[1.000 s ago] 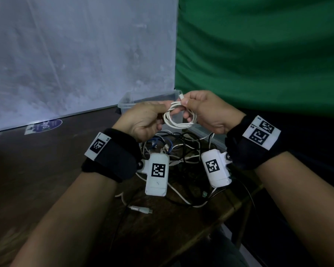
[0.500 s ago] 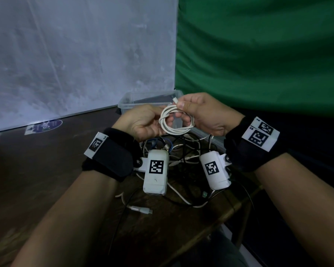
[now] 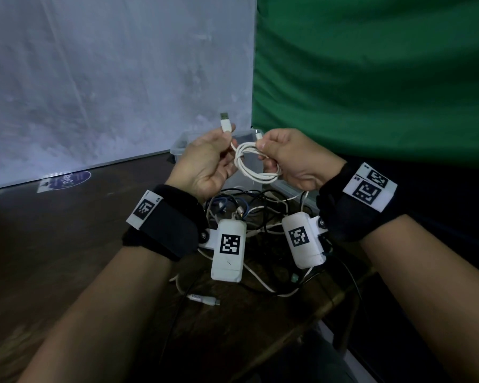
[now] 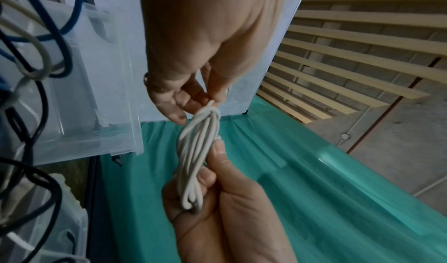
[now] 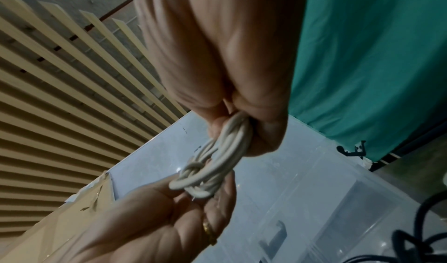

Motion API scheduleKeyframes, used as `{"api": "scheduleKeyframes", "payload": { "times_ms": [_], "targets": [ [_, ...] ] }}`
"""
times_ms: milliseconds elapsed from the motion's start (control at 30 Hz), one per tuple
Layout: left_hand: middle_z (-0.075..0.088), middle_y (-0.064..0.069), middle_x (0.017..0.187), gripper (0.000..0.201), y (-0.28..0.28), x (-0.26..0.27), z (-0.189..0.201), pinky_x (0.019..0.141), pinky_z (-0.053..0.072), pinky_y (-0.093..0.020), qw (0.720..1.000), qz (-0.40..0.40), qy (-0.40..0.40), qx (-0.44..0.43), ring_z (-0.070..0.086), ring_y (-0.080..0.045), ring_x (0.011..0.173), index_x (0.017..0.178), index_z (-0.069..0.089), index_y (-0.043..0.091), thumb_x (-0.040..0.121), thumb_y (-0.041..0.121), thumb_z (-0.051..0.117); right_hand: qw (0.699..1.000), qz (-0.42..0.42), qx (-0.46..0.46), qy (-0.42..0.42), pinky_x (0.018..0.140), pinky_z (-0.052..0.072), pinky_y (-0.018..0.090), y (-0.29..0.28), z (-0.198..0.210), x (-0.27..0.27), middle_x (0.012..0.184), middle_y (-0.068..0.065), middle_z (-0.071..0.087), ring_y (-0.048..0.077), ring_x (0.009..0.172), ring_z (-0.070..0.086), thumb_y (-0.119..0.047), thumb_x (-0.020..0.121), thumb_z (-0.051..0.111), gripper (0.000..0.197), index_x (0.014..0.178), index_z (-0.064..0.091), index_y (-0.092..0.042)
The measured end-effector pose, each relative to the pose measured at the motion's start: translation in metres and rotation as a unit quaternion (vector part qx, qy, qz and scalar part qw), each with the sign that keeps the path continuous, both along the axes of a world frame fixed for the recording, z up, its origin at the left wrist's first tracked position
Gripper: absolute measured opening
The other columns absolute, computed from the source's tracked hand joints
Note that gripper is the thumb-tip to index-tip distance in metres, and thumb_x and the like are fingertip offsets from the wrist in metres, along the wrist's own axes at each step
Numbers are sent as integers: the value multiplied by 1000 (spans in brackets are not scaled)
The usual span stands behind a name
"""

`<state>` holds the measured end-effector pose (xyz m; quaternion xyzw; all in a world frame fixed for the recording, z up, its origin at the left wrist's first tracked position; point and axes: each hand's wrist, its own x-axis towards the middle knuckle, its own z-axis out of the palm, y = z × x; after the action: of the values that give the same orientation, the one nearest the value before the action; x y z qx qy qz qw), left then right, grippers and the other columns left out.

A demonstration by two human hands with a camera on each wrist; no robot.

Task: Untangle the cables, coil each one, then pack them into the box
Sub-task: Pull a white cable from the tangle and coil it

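A white cable coil [image 3: 256, 168] hangs in the air between both hands, above the table. My right hand [image 3: 263, 150] grips the coil's right side, fingers curled round the strands [image 5: 232, 133]. My left hand [image 3: 225, 140] pinches the cable's free end just below its USB plug [image 3: 225, 123], which sticks straight up. In the left wrist view the left fingertips [image 4: 212, 100] pinch the top of the bundle [image 4: 198, 152]. A turn of cable wraps round the strands [image 5: 193, 168]. The clear plastic box [image 3: 181, 140] stands right behind the hands. A tangle of black, white and blue cables [image 3: 249, 207] lies below them.
The dark wooden table [image 3: 67, 244] ends in an edge at the right front [image 3: 340, 298]. A loose white connector [image 3: 203, 298] lies near me. A grey board and a green curtain [image 3: 371, 78] stand behind the box. A round blue sticker [image 3: 69, 179] lies far left.
My left hand has drawn the cable's free end out to the left and up, so the USB plug now stands above its fingers. Both hands and the coil have risen slightly.
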<state>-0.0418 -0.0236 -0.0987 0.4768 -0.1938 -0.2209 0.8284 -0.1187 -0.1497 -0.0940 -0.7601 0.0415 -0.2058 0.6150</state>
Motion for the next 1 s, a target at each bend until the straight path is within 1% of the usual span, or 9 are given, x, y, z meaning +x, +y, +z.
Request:
{"api": "scheduleKeyframes", "payload": {
  "times_ms": [100,167,267,400,533,633,767,867,1000],
  "targets": [
    [49,-2,64,19,-2,1,-3,54,51,-23,1000,2,31,-2,49,-10,56,92,55,11,100,9,38,1000,16,-8,2,39,31,16,1,-1,-4,65,5,45,2,39,38,-3,98,45,28,70,47,-11],
    [49,-5,68,21,-3,2,-5,50,52,-22,998,-7,65,9,50,-12,58,89,52,9,101,8,35,1000,30,-5,-7,43,31,18,2,-4,-8,67,5,45,3,41,38,-1,97,45,27,72,46,-11],
    [51,-6,78,23,-4,5,-9,47,53,-20,993,-16,109,35,50,-13,66,86,51,7,101,9,34,998,56,-10,-24,46,32,22,4,-7,-11,67,3,45,5,43,38,0,96,46,23,77,50,-11],
    [51,-6,79,23,-2,7,-10,49,53,-21,992,-20,118,40,49,-12,67,85,51,6,101,9,35,997,65,-14,-30,46,34,21,4,-8,-12,66,5,42,6,45,38,0,95,47,19,80,53,-10],
    [52,-6,75,22,2,10,-7,55,54,-24,997,-12,72,25,52,-13,65,85,52,10,101,10,37,997,69,-13,-18,46,37,17,3,-7,-11,59,-1,50,5,45,41,5,92,49,20,79,55,-8],
    [58,-1,65,14,4,5,-5,56,55,-27,999,-11,35,22,58,-11,59,91,54,16,99,12,43,999,41,6,-6,44,37,17,-2,-5,-7,59,3,46,7,46,40,1,95,48,24,74,55,-8],
    [56,7,65,11,5,-4,-2,53,46,-20,998,-18,-31,44,55,-6,61,93,59,25,96,19,50,999,7,-1,36,41,35,15,-6,1,-5,57,2,45,3,40,41,-3,95,50,25,71,55,-8],
    [57,12,62,16,6,-13,2,63,35,-24,990,-26,-106,85,53,-3,63,86,61,25,96,21,50,998,-21,-3,59,38,33,15,-9,3,-5,49,-1,43,2,35,39,-4,95,51,27,69,52,-8],
    [61,9,67,11,10,-21,5,77,36,-29,972,-28,-179,151,55,-5,72,91,68,22,91,19,57,996,-38,7,76,39,31,17,-13,1,-6,50,1,41,3,35,39,-4,96,50,27,69,52,-8]
  ]
}}
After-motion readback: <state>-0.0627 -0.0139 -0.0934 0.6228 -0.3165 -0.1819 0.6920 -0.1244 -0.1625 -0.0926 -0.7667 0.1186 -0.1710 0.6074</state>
